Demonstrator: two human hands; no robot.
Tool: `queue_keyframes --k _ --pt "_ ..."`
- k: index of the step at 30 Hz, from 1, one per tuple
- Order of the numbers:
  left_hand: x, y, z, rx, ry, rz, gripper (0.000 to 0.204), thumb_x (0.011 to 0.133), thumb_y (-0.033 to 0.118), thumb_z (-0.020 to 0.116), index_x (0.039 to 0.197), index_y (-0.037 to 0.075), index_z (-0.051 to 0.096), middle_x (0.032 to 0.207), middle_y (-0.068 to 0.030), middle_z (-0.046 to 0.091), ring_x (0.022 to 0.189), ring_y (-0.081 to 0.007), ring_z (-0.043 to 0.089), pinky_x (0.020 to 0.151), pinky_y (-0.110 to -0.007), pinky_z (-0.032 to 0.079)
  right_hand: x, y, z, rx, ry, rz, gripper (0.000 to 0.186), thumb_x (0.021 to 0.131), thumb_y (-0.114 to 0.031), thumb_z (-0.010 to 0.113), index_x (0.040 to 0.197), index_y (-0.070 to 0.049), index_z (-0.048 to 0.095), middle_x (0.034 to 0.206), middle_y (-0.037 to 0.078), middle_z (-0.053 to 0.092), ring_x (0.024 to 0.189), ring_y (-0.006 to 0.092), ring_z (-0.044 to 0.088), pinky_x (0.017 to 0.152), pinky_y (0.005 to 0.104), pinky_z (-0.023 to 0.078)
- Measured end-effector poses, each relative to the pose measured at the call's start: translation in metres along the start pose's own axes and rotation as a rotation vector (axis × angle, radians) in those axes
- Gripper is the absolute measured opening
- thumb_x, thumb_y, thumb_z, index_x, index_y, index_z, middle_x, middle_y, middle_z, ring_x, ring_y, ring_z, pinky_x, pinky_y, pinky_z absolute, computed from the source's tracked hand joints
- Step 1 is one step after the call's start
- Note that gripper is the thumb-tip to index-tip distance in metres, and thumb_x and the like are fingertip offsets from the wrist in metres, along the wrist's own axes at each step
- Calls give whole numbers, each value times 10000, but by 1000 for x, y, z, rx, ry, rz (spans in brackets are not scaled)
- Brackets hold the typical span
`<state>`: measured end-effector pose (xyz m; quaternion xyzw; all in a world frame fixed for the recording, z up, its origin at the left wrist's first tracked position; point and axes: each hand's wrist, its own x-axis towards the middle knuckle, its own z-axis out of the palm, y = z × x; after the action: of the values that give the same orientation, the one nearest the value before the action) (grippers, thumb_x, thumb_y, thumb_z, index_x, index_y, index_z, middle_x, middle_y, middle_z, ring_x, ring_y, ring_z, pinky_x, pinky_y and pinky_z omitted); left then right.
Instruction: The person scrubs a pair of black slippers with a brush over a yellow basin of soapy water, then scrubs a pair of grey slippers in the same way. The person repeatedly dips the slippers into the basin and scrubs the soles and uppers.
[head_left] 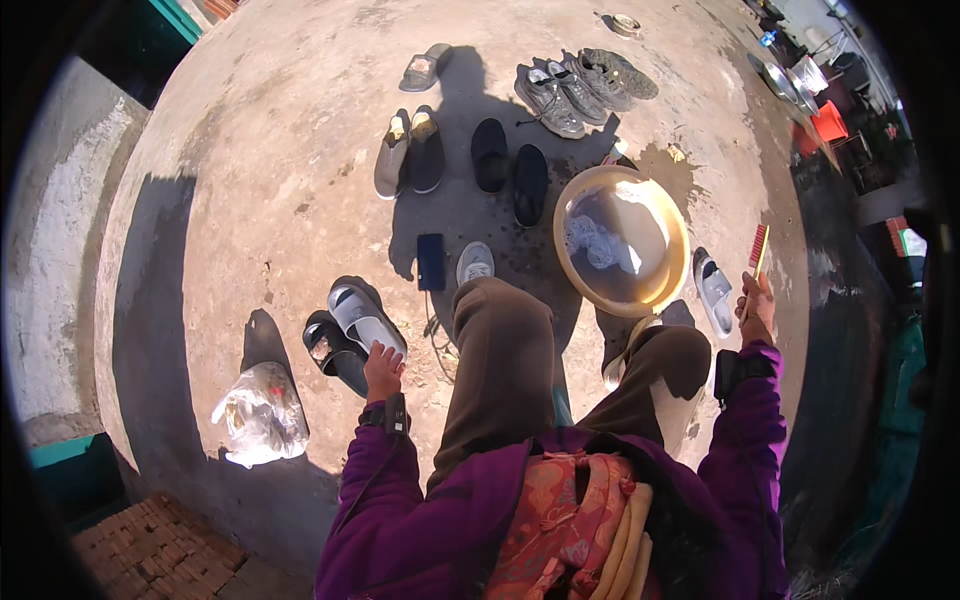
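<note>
My left hand (383,372) is low at the heel of a light grey slide slipper (368,322), its fingers apart. Whether the fingertips touch the slipper is hard to tell. Beside that slipper, on its left, rests a black slide slipper (338,352). In my right hand (757,308) is a scrub brush (759,248) with red bristles, held upright by its handle. Another grey slide slipper (713,290) lies on the ground just left of the brush. Between my knees and the shoes stands a yellowish basin (569,262) holding water and white suds.
Ahead are grey slip-ons (408,155), black clogs (490,155), wet sneakers (552,100) and a single slipper (424,68). A dark phone (430,262) lies near my foot. At left sits a filled plastic bag (262,415); a red bucket (829,121) is far right.
</note>
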<state>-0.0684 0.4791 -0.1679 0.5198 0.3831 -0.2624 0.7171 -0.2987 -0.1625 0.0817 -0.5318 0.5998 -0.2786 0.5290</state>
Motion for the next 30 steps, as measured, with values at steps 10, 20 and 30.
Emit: queue_keyframes --k 10,20,30 --pt "-44 120 195 111 -256 183 476 945 458 522 1266 108 478 1282 -94 568 1166 -281 556 968 -428 452 -1 220 -185 292 363 460 243 890 -200 476 1059 -34 532 834 107 614 586 213 590 482 350 479" --pt "-173 19 455 352 -740 27 417 993 396 459 1253 79 534 1283 -118 581 1168 -292 566 996 -428 443 57 287 -156 499 424 459 245 942 -223 548 1104 -42 522 865 117 647 601 215 625 463 332 475" --pt "-138 -24 500 657 -553 -107 403 1012 353 417 1273 57 501 1273 -150 573 1138 -303 574 993 -425 445 262 260 -104 251 270 223 431 883 -435 598 1020 -27 585 826 75 574 700 189 623 518 339 493"
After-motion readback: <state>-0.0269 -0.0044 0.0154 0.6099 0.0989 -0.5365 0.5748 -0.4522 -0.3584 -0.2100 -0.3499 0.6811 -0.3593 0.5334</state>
